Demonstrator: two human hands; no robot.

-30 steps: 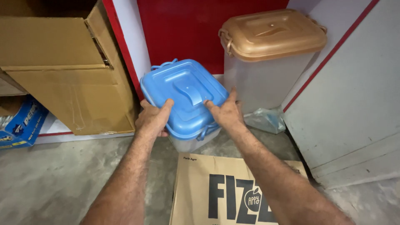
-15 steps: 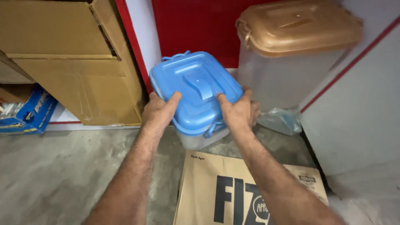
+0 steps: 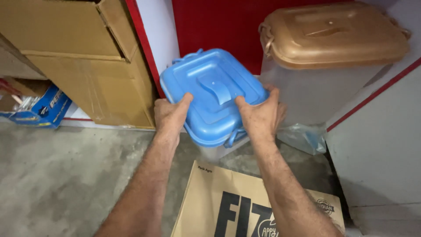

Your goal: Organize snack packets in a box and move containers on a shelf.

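A clear plastic container with a blue lid (image 3: 212, 94) is gripped from both sides, tilted with its lid facing me. My left hand (image 3: 169, 115) clasps its left edge, thumb lying on the lid. My right hand (image 3: 262, 115) clasps the right edge, thumb on the lid as well. The container's clear body shows just below the lid near the concrete floor (image 3: 66, 175). Whether it rests on the floor or is lifted I cannot tell.
A larger clear bin with a tan lid (image 3: 333, 35) stands at the right against a red wall. A big cardboard box (image 3: 74, 57) is at the left, a blue packet (image 3: 41, 107) beside it. A flat printed cardboard box (image 3: 245, 206) lies under my arms. A crumpled plastic bag (image 3: 305, 136) lies by the bin.
The view has closed in on the blue-lidded container, which now looks larger and more tilted toward me. Both hands keep their grip on its sides.
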